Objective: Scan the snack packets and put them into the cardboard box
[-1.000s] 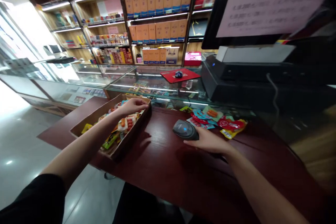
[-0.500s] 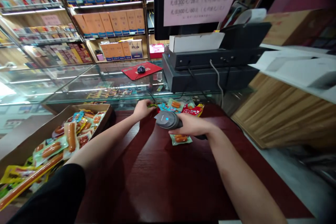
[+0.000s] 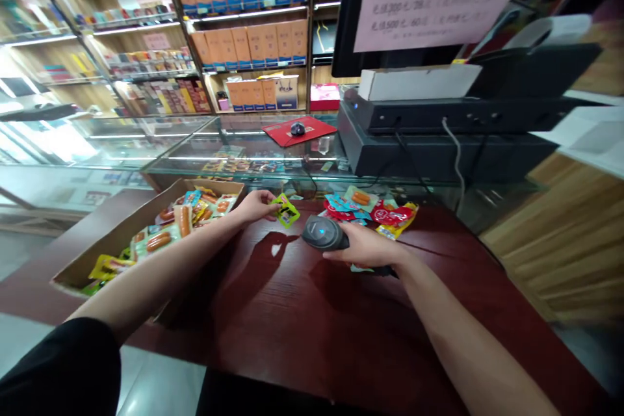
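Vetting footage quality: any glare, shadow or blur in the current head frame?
Head view: far left washes out to white; a dark shadow lies on the table below the left hand, which holds a green packet. Head view: print on the pink sign is smeared, hard to read; the wood panel at right looks soft.

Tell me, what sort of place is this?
Probably a shop's checkout counter: the right hand holds what looks like a barcode scanner, a glass display counter stands beyond the table, and rows of orange boxes line lit shelves.
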`<action>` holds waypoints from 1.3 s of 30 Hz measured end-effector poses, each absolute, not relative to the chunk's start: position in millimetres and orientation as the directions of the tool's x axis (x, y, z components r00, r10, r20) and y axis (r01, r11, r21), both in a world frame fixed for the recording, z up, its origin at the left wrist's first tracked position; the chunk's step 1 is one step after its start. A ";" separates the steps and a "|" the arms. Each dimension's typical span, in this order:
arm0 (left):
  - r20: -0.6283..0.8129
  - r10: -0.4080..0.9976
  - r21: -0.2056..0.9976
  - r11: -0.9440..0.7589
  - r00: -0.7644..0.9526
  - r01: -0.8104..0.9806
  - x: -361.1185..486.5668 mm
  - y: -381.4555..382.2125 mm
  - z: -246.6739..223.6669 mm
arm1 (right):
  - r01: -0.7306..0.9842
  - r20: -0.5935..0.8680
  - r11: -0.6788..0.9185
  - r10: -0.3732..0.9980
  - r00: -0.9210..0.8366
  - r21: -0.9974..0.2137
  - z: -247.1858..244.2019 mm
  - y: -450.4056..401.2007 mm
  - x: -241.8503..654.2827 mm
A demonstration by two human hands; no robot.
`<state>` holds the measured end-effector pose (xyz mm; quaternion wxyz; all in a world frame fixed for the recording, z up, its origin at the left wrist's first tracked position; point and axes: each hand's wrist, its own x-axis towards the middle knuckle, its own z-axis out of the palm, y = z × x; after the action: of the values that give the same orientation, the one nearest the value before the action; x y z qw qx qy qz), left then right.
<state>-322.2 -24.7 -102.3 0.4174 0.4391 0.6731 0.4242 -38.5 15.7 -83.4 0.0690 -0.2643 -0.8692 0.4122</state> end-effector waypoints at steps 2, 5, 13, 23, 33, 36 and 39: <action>-0.241 0.933 0.962 0.266 -0.268 0.060 -331.0 -54.6 -95.3 | 0.400 -0.129 0.482 0.502 -0.855 -0.779 -85.7 4.7 -48.4; -0.266 0.925 0.963 0.243 -0.272 -0.114 -340.4 -91.0 -87.2 | 0.404 -0.172 0.443 0.475 -0.863 -0.801 -89.9 -12.6 -60.8; -0.269 0.945 0.950 0.229 -0.187 -0.210 -349.7 -117.3 -88.2 | 0.241 0.007 0.527 0.426 -0.905 -0.815 -102.0 -39.6 -74.6; -0.326 0.936 0.944 0.315 -0.132 -0.095 -347.1 -117.0 -97.3 | 0.227 0.020 0.511 0.434 -0.901 -0.829 -112.3 -36.7 -76.7; -0.310 0.938 0.951 0.308 -0.155 -0.034 -347.3 -115.6 -100.8 | 0.268 0.010 0.511 0.476 -0.879 -0.817 -104.7 -42.7 -75.0; -0.310 0.938 0.950 0.310 -0.156 -0.024 -347.2 -115.7 -100.6 | 0.264 0.005 0.509 0.467 -0.884 -0.819 -104.5 -42.9 -74.3; -0.306 0.940 0.952 0.306 -0.152 -0.025 -346.4 -115.9 -100.2 | 0.264 0.006 0.505 0.471 -0.882 -0.822 -105.6 -42.3 -73.7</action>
<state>-346.4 -115.9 -100.2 0.5316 0.3759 0.6085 0.4536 -73.7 -42.3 -105.6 0.1152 -0.2140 -0.8597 0.4493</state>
